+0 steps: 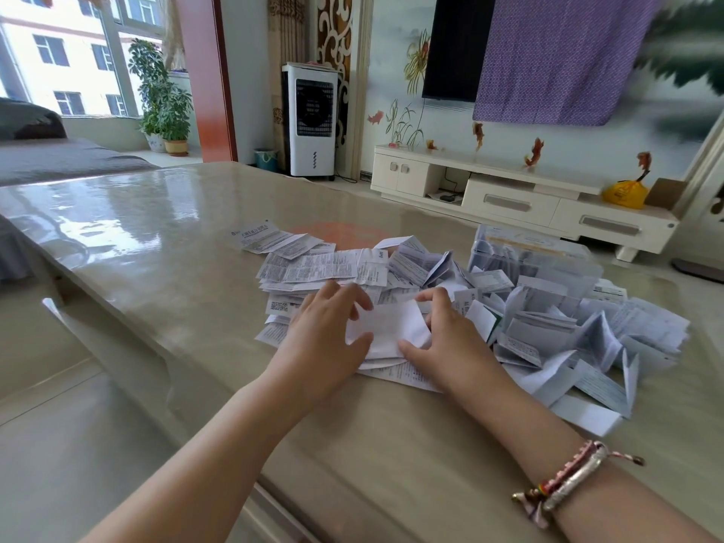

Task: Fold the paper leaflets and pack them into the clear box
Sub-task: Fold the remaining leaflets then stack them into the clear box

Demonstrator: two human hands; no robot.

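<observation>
A white paper leaflet [386, 327] lies folded on the table between my two hands. My left hand [325, 335] holds its left edge, fingers on top and thumb at the near side. My right hand [442, 339] pinches its right edge with fingers and thumb curled round it. Flat printed leaflets [309, 266] are spread behind my left hand. A heap of folded leaflets [568, 339] lies to the right. The clear box [536, 256] stands behind that heap, with folded leaflets inside it.
The glossy beige table [164, 237] carries everything; its left edge runs diagonally beside my left arm. A bracelet [568, 480] is on my right wrist. Beyond the table are a white TV cabinet [509, 197] and a white air cooler [311, 119].
</observation>
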